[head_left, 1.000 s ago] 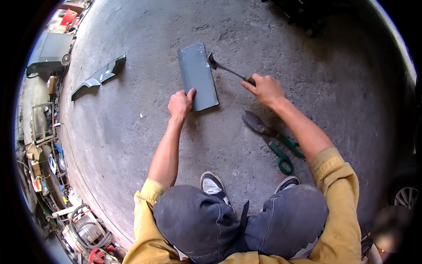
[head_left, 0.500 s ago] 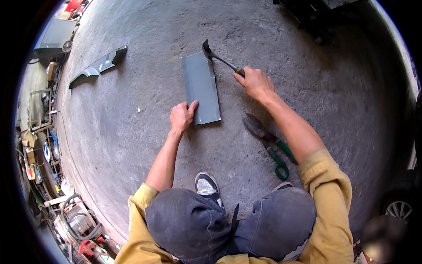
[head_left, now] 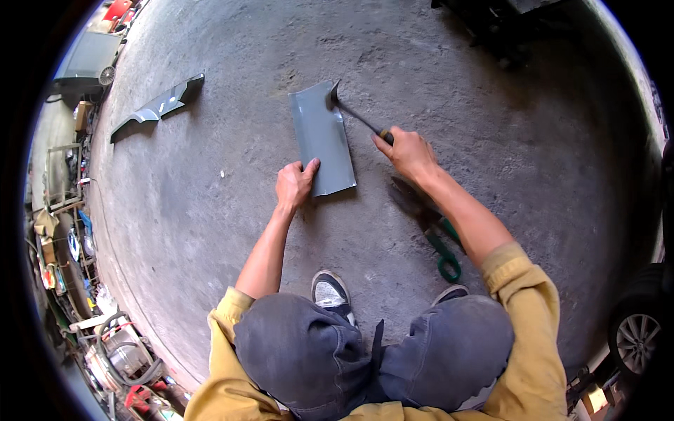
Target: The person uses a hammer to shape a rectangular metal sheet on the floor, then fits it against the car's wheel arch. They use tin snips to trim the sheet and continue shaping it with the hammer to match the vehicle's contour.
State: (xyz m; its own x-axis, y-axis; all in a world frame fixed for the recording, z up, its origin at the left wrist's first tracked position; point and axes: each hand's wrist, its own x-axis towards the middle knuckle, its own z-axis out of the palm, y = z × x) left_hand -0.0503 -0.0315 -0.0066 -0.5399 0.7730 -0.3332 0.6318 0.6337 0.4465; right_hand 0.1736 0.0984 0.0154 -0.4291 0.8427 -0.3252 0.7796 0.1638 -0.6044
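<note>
A grey rectangular metal sheet [head_left: 323,144] lies on the concrete floor in front of me, its long sides running away from me. My left hand [head_left: 295,184] grips its left edge near the close end, thumb on top and the other fingers mostly hidden. My right hand [head_left: 411,153] is closed around the handle of a hammer [head_left: 359,118] with a thin dark shaft. The hammer's head is over the sheet's right edge near the far end; whether it touches cannot be made out. Green-handled tin snips [head_left: 441,254] lie by my right forearm, which partly covers them.
A bent, shiny metal piece [head_left: 160,105] rests on the floor at the far left. Cluttered tools and parts line the left wall, with a hose-wrapped machine [head_left: 126,354] near me. A wheel [head_left: 635,340] stands at right; dark equipment [head_left: 495,31] is at the far right.
The hammer has come down and slightly toward me, its head now over the sheet's right edge. The sheet's near end has shifted a little right, along with my left hand.
</note>
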